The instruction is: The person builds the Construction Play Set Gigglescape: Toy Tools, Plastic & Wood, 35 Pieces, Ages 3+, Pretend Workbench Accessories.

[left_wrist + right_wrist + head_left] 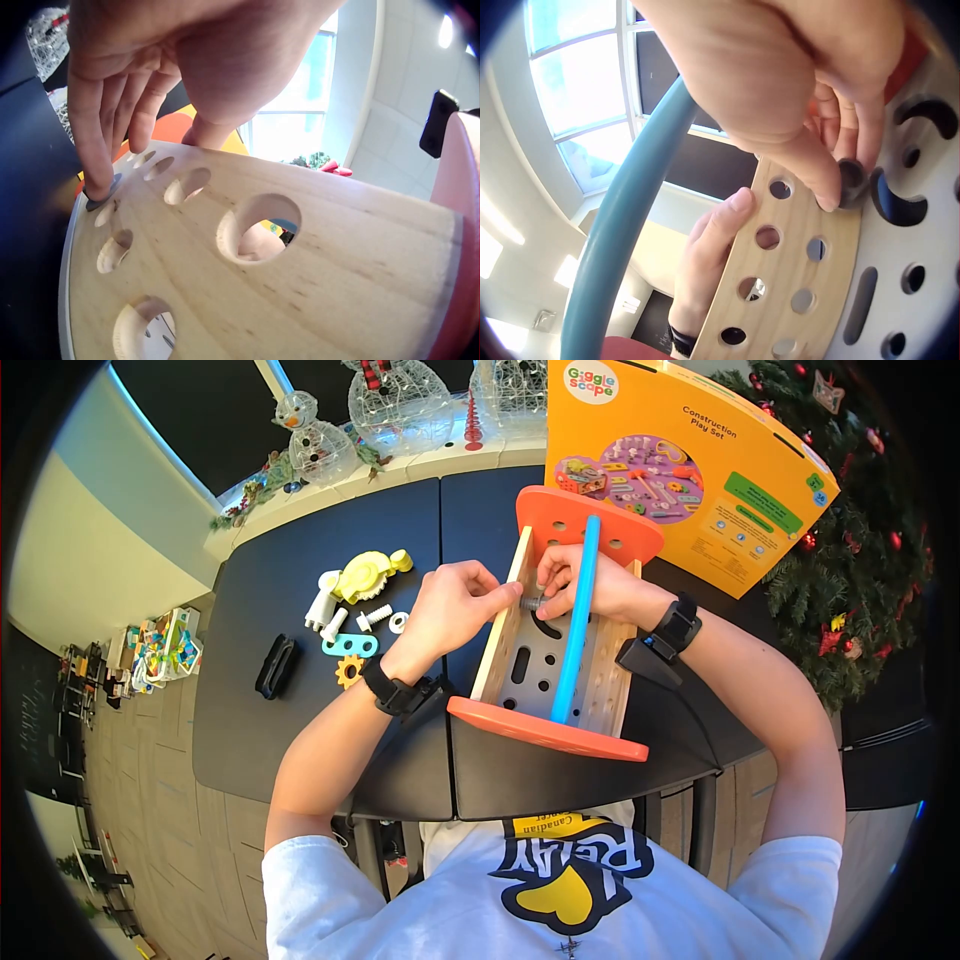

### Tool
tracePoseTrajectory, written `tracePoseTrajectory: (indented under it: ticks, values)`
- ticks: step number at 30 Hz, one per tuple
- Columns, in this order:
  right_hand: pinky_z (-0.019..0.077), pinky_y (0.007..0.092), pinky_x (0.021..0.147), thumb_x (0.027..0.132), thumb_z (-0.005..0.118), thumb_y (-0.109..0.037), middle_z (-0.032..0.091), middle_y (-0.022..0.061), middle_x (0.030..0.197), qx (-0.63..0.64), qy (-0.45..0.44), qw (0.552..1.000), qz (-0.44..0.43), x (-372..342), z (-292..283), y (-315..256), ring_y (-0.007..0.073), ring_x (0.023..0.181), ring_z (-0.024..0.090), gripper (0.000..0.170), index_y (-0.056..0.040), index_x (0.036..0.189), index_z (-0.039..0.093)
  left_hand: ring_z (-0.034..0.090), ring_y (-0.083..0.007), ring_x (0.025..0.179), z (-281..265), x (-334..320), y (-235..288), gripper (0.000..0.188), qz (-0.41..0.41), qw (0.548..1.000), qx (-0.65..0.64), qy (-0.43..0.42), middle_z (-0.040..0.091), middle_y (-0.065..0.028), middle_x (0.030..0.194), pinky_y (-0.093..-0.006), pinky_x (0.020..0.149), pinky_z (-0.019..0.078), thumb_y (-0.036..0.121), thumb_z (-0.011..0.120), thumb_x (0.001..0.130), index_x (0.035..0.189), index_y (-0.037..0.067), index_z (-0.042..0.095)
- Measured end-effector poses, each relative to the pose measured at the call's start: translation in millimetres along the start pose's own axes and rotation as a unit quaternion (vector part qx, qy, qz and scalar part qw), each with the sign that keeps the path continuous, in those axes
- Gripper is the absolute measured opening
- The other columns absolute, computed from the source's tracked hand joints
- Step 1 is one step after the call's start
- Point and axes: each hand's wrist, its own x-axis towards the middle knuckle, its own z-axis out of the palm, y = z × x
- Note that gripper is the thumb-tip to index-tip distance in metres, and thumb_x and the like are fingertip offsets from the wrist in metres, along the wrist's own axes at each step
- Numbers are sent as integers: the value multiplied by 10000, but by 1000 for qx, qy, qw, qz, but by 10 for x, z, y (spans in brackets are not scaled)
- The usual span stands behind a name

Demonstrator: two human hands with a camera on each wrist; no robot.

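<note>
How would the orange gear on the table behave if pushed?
The orange gear lies flat, so it would probably slide rather than roll. Its solid-looking toothed body suggests it's stiff. It sits close by the blue strip, so pushing that way would likely nudge both.

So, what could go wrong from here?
The gray piece in the right hand's fingertips may slip and drop into the box. If the left hand moves, the gray disc under its finger may shift. The loose white screw near that hand might get knocked.
</note>
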Motion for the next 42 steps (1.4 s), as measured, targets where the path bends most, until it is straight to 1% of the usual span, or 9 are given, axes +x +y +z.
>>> tracePoseTrajectory:
  ticks: [6,12,16,19,21,24,27,36,42]
  values:
    - [560,263,764,752,889,-5,741,113,962,-40,5,996,74,-35,-5,-96,161,862,722,301,31,977,693,759,-211,793,-11,-13,21,447,-2,1000,-6,-2,780,-150,842,-341,757,592,418,813,892,895,-25,758]
    - [577,277,776,765,879,-18,763,152,954,12,-8,998,62,-19,-44,-4,188,895,751,313,64,1011,705,758,-208,789,-14,-21,45,449,5,1000,3,5,779,-146,840,-337,753,589,420,817,888,890,-24,757]
    - [583,279,756,774,883,-33,771,158,944,-81,-8,995,57,-22,-36,-67,182,876,760,333,67,1029,694,677,-118,749,-19,-28,48,404,-1,1000,-1,-5,765,-100,830,-289,708,539,364,822,924,902,-27,724]
    - [580,277,743,776,890,-53,776,144,940,-153,-16,984,92,-35,-18,-172,168,864,760,352,54,1035,678,673,-110,751,-10,-7,8,390,0,1000,0,-8,764,-96,830,-285,706,537,351,819,931,905,-27,723]
    - [574,274,734,769,901,-71,775,124,924,-119,-24,983,139,-58,-10,-243,158,847,754,364,37,1026,667,730,-173,781,-8,5,-20,416,0,1000,-14,-9,776,-128,845,-318,740,573,383,820,904,902,-25,742]
    - [559,268,702,754,911,-84,766,101,903,-187,-11,979,82,-38,-19,-184,149,819,743,363,10,988,650,759,-204,802,-1,24,-57,432,0,1000,-28,-13,783,-144,857,-338,762,591,400,820,893,906,-25,751]
    - [542,262,668,747,905,-80,749,79,874,-157,-8,987,32,-44,-40,-106,134,782,723,352,0,976,650,759,-206,812,-4,12,-11,433,-3,1000,-25,-14,784,-145,867,-342,772,592,401,820,893,910,-26,751]
    - [535,258,653,729,870,-23,744,92,837,-19,-19,998,56,-54,-87,-56,135,753,723,270,29,931,699,762,-209,823,-3,-4,56,432,-7,1000,-14,-9,787,-146,877,-345,783,590,407,821,891,914,-19,753]
    - [648,286,751,895,825,-102,761,145,898,12,-48,996,71,11,-106,71,217,865,785,233,80,969,699,759,-201,812,3,18,22,430,-5,1000,-18,-11,785,-140,864,-340,768,588,409,822,892,897,-16,748]
